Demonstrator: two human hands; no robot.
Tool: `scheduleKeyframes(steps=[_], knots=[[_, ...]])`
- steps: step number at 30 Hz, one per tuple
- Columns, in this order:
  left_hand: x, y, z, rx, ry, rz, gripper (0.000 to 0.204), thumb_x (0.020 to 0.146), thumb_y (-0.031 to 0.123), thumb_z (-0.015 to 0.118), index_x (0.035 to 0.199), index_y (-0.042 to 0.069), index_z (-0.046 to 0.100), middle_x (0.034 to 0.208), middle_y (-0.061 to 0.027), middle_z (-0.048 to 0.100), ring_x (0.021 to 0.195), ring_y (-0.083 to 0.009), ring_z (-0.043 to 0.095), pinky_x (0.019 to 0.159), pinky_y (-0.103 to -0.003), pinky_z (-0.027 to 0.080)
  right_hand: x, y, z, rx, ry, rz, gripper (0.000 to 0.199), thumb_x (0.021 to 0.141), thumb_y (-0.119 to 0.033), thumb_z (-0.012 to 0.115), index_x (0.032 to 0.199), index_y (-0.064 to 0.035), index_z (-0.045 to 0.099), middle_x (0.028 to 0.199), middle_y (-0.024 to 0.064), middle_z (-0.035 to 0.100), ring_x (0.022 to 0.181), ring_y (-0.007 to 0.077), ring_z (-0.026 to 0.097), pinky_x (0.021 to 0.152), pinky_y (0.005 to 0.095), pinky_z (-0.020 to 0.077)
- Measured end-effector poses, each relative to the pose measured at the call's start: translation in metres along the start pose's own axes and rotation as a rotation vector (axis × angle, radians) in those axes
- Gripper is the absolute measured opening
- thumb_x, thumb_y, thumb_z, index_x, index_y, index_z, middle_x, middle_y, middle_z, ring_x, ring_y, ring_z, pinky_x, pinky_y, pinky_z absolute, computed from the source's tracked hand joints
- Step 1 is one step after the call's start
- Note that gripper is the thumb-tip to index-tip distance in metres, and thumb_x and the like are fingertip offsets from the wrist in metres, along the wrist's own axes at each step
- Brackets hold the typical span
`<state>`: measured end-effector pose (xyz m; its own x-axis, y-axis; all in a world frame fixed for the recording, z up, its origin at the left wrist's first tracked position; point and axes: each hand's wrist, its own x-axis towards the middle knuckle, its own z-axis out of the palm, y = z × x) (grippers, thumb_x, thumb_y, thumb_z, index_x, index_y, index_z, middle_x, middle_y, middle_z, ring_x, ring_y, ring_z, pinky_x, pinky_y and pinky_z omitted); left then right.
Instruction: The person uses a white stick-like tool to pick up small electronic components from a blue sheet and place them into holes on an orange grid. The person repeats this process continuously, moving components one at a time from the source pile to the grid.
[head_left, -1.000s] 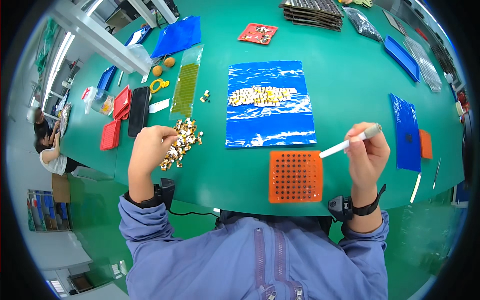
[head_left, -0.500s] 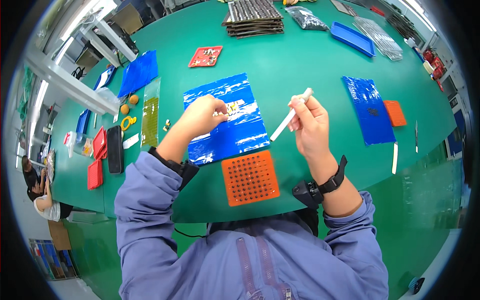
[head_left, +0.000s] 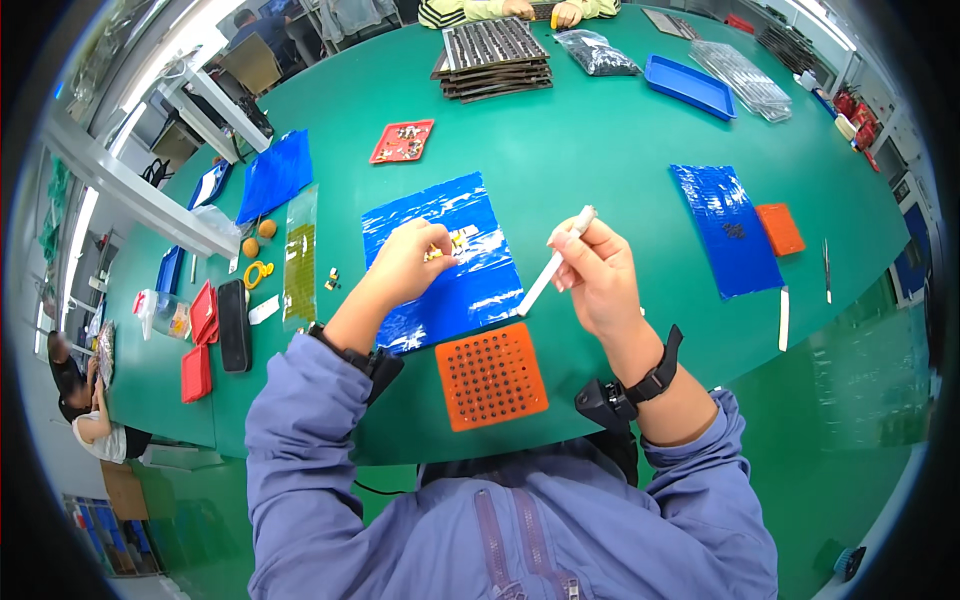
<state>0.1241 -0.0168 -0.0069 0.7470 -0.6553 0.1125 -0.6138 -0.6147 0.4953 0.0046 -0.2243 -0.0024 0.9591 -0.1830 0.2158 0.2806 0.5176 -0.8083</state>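
Observation:
My left hand (head_left: 410, 262) is over a shiny blue sheet (head_left: 440, 305), thumb and fingers pinched together beside small yellow-and-white parts (head_left: 464, 238) lying on it. What is between those fingertips is mostly hidden. To the right, my right hand (head_left: 600, 280) grips a slim white stick (head_left: 541, 286) near its upper end. The stick slants down to the left, its lower tip appearing at the sheet's near right corner. Just in front of the sheet lies a square orange tray (head_left: 492, 382) with rows of holes, many showing small dark pieces.
A red dish (head_left: 402, 141) of small parts sits beyond the sheet. Right: another blue sheet (head_left: 722, 225), an orange block (head_left: 780, 230) and tweezers (head_left: 827, 270). Left: a black case (head_left: 234, 325) and red trays (head_left: 196, 374). Another person's hands (head_left: 540, 10) are behind stacked dark trays (head_left: 494, 58).
My right hand and the stick have shifted slightly left, bringing the tip to the sheet's corner. The left hand stays pinched over the sheet. Another person's hands have appeared at the far edge.

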Motion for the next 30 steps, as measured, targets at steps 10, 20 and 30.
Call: scheduleKeyframes(steps=[10, 20, 30], knots=[[-0.077, 0.055, -0.018, -1.537, -0.006, 0.077, 0.008, 0.081, 0.005, 0.056, 0.082, 0.005, 0.048, 0.075, -0.0054, 0.053, 0.07, -0.0134, 0.052, 0.065, -0.026, 0.042, -0.015, -0.012, 0.011, -0.034, -0.31, 0.117, 0.014, 0.076, 0.0, 0.062, 0.09, 0.0022, 0.056, 0.08, 0.0088, 0.061, 0.073, 0.0123, 0.059, 0.064, 0.0225, 0.0472], [-0.083, 0.047, 0.009, -1.826, -0.06, 0.169, 0.009, 0.082, 0.006, 0.056, 0.085, 0.004, 0.048, 0.077, -0.0073, 0.05, 0.071, -0.017, 0.051, 0.065, -0.03, 0.043, -0.014, -0.01, 0.015, -0.124, -0.398, 0.145, 0.012, 0.077, 0.0, 0.062, 0.088, 0.0016, 0.058, 0.081, 0.007, 0.06, 0.075, 0.0108, 0.058, 0.066, 0.0223, 0.0462], [-0.089, 0.052, 0.012, -1.699, 0.056, 0.074, 0.018, 0.082, 0.012, 0.057, 0.08, 0.006, 0.04, 0.07, -0.004, 0.042, 0.065, -0.0145, 0.043, 0.056, -0.028, 0.04, -0.013, -0.016, 0.014, -0.522, -0.431, -0.026, 0.011, 0.079, -0.008, 0.062, 0.085, 0.0009, 0.059, 0.081, 0.0067, 0.062, 0.076, 0.0125, 0.058, 0.069, 0.0244, 0.0459]])
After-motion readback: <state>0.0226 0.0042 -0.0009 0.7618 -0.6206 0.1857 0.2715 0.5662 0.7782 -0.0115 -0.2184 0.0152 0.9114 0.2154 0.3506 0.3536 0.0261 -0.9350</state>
